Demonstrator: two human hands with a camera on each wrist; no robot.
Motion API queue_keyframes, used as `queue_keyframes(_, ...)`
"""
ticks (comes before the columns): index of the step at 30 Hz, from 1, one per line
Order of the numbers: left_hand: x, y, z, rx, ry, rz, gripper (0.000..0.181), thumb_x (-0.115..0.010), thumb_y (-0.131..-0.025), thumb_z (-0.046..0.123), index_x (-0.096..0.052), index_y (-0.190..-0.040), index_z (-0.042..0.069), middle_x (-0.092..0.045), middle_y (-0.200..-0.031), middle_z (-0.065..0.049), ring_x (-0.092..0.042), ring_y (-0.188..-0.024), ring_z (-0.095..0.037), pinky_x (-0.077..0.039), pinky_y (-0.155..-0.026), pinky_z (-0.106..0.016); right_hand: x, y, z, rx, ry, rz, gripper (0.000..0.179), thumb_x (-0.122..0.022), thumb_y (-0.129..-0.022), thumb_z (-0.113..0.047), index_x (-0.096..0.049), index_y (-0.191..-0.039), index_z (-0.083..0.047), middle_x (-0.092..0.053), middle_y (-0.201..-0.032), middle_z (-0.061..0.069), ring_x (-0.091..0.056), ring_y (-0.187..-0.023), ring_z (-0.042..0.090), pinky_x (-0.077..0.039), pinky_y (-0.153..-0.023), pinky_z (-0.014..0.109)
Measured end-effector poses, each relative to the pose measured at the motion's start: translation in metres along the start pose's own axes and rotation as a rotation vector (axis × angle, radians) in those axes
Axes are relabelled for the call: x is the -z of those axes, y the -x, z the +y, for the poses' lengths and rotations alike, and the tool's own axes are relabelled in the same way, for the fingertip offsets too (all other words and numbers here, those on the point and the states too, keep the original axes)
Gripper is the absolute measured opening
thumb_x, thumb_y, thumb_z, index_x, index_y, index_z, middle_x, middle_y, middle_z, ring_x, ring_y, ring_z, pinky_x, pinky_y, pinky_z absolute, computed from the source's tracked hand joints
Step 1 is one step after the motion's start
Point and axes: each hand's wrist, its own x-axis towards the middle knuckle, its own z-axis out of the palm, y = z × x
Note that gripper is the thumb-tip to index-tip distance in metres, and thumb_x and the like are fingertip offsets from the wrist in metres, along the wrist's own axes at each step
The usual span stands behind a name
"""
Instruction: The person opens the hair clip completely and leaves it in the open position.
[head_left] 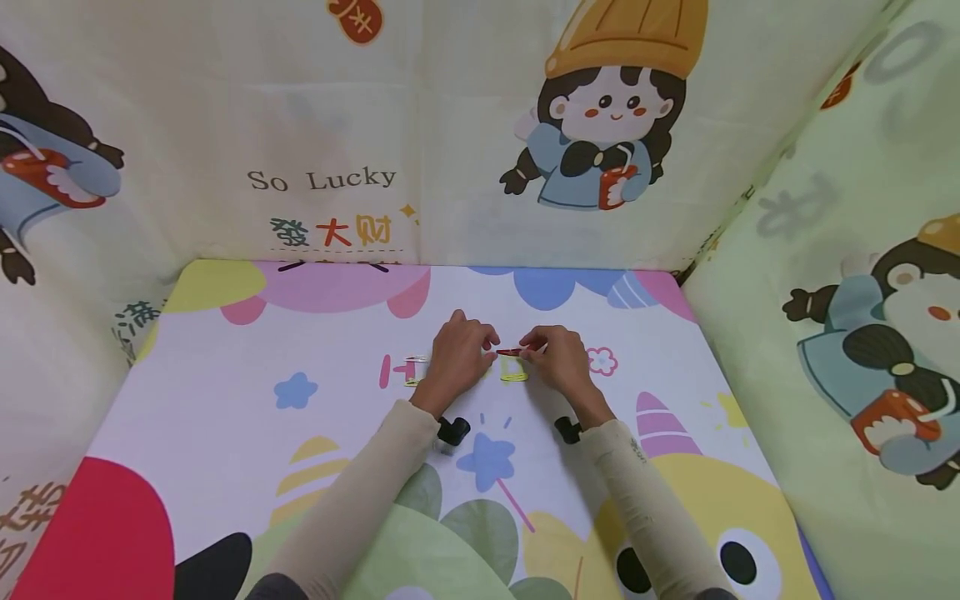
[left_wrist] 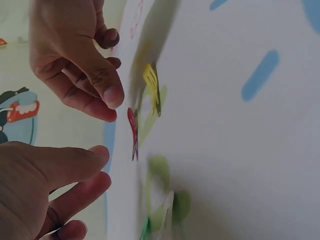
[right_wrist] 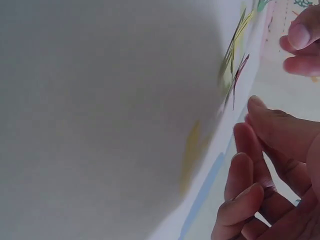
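Note:
A red hair clip [head_left: 510, 352] lies on the printed tabletop between the two hands. Just nearer the person is a yellow hair clip [head_left: 513, 379], also seen beside the red one in the left wrist view. My left hand [head_left: 459, 354] hovers left of the red clip, thumb and forefinger apart with nothing between them. On the other side is my right hand [head_left: 558, 360], its fingers loosely bent near the red clip's right end; both wrist views show a gap between them. A white hair clip [left_wrist: 167, 215] and a green hair clip [left_wrist: 145, 229] lie near the left hand.
Farther left lie a white clip [head_left: 416, 358] and a yellow clip [head_left: 410, 383] on a printed letter. The tabletop [head_left: 225, 417] carries cartoon prints. Patterned cloth walls [head_left: 465, 233] rise at its back and both sides.

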Motion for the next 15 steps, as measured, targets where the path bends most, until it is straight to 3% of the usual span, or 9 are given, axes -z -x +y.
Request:
queue_keyframes(7,-0.013,-0.014,0.009,0.000,-0.076,-0.051,0.020,-0.082,-0.093,0.024,-0.082,-0.113,0.019,-0.078,-0.101,0.000,-0.054,-0.101,-0.021,-0.050,-0.088,-0.037,-0.003,-0.007,0.000,-0.038,0.028,-0.063,0.012,-0.084,-0.092,-0.018,-0.083,-0.104,-0.017,-0.079,-0.094,0.004,-0.067,-0.090,0.025,-0.050,-0.078,0.039)
queue_keyframes(15,-0.027,-0.020,0.011,-0.026,-0.107,-0.034,0.014,-0.075,-0.096,0.015,-0.085,-0.106,0.018,-0.081,-0.104,0.001,-0.054,-0.095,-0.021,-0.050,-0.082,-0.036,-0.007,-0.009,-0.004,-0.026,0.023,-0.086,0.004,-0.085,-0.091,-0.017,-0.082,-0.092,-0.015,-0.078,-0.088,0.004,-0.067,-0.085,0.022,-0.050,-0.072,0.036)
